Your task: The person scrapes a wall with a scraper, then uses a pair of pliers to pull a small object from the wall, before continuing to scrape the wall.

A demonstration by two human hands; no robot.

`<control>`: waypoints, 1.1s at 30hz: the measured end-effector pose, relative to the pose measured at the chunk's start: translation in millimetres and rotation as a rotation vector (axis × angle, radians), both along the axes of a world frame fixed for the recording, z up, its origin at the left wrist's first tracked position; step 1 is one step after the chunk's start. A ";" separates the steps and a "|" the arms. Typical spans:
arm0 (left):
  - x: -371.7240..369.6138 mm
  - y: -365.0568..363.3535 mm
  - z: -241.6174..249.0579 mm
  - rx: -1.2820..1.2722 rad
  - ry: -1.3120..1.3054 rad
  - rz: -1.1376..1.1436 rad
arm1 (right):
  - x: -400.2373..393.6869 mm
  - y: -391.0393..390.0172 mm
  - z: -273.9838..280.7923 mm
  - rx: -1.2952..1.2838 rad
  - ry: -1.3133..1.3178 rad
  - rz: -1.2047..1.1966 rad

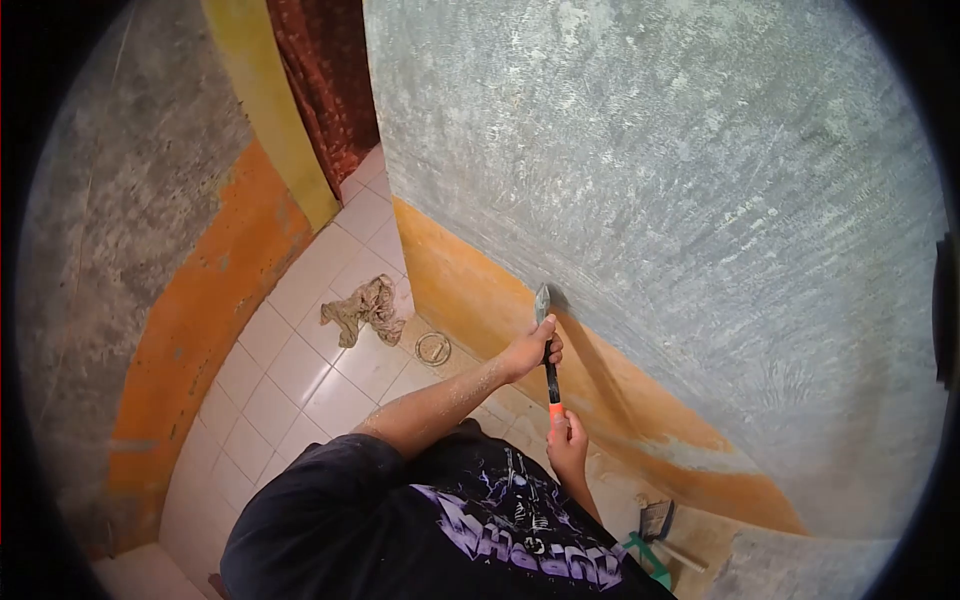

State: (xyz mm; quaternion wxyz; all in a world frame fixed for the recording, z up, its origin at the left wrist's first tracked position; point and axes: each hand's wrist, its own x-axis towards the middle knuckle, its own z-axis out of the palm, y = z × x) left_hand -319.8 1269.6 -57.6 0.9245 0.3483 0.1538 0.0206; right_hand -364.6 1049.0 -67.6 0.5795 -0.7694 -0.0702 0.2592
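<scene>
While the left hand point(528, 352) wraps its fingers round the dark shaft just below the metal head, the right hand point(568, 440) closes round the orange grip at the other end, so both hands clasp one long tool point(550, 372). It lies just off the middle of the view, toward four o'clock, its head aimed at twelve and its grip at six. That head sits at the line where a scuffed grey wall surface point(690, 150), filling one to three o'clock, meets an orange band point(465, 270); whether it touches the wall I cannot tell. Pale flecks dot the left forearm point(440, 405), which comes in from seven o'clock.

At six is a black shirt point(340, 510) with a purple and white print. A crumpled, tan cloth point(368, 308) lies at nine o'clock on pale floor tiles point(265, 345), and a ring-shaped object point(432, 348) rests near it, between seven and eight. At eleven hangs a reddish-brown curtain point(325, 85), just beside a yellow strip point(275, 110). At five, beyond the right hand, a green object point(648, 562) lies near a pale stick point(682, 556).
</scene>
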 end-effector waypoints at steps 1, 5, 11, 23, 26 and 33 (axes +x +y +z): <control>1.8 -0.2 -3.5 0.013 0.002 0.018 | 2.7 0.9 -3.7 -0.031 -0.009 0.009; 0.5 -0.3 -8.2 0.056 0.025 0.077 | 7.1 2.3 -11.9 -0.044 -0.073 0.053; 1.4 10.6 -10.4 0.056 0.014 0.066 | 3.6 12.3 -21.0 -0.076 -0.192 0.074; -6.4 32.0 -7.2 0.133 0.070 0.032 | -13.9 41.3 -32.0 -0.040 -0.156 0.019; -4.4 31.0 -9.3 0.151 0.055 0.015 | -16.6 41.5 -34.0 -0.032 -0.155 0.004; -6.4 30.5 -6.5 0.219 0.059 -0.003 | -15.8 36.1 -26.7 0.011 -0.082 -0.037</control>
